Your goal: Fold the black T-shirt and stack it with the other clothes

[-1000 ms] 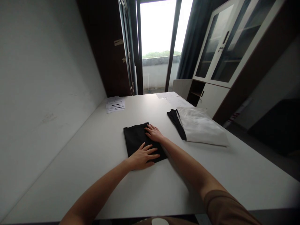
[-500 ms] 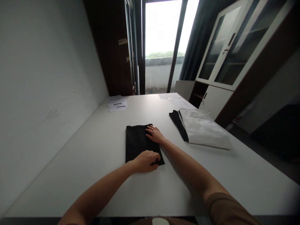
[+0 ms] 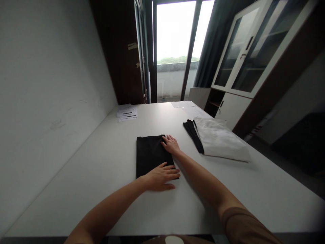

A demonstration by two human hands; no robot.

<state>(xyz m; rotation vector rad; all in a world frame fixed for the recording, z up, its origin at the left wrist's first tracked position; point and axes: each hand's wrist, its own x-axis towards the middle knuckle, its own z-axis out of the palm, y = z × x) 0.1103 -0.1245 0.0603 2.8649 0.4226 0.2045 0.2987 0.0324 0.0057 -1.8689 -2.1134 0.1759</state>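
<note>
A folded black cloth garment [image 3: 152,154] lies flat on the white table, its kind not clear from the folds. Across its near right corner my left hand [image 3: 161,177] is spread flat, fingers stretched to the right and the thumb on the tabletop. My right hand [image 3: 171,144] rests at the far right edge of the garment, fingers apart and pointing away from me. Neither hand grips anything; both are open. Part of the garment's near edge is hidden under my left hand.
On the right of the white table [image 3: 101,189] lies a folded white cloth [image 3: 220,139], with a black cloth piece [image 3: 194,135] along its left side. Paper sheets [image 3: 127,113] lie at the far left by the wall. A white cabinet [image 3: 235,108] stands beyond the right edge.
My left hand has gone from curled fingers to spread flat on the near right corner. My right hand has slid slightly right, to the garment's edge.
</note>
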